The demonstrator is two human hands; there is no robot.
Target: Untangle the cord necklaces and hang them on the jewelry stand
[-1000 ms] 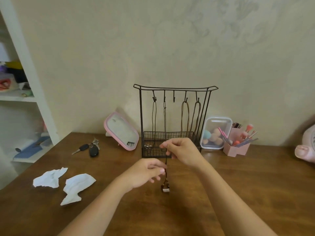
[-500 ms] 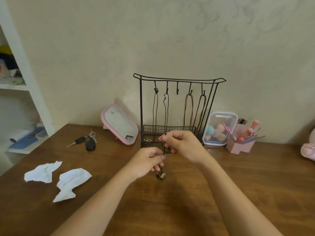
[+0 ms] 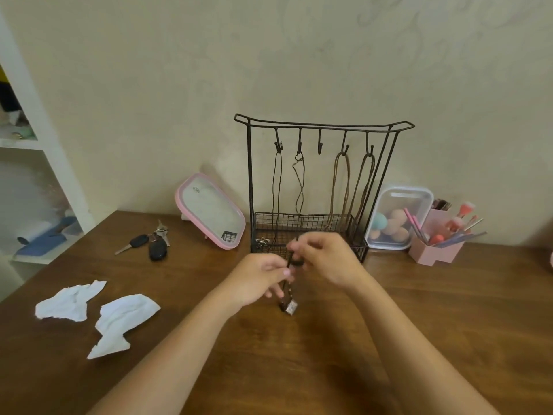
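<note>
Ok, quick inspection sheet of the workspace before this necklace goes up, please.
Surface: brown wooden table, set against the wall.
Job's things: wire jewelry stand upright at the back; four of its five hooks carry cords, middle hook empty; one dark cord necklace held in front of it, pendant low by the table, contact unclear.
Clutter: crumpled tissues, keys, pink mirror, clear sponge box, pink brush holder.
Hands: left hand and right hand both pinch the cord necklace.
Cables: nothing seen.
Surroundings: pale wall; white shelf unit at left.
</note>
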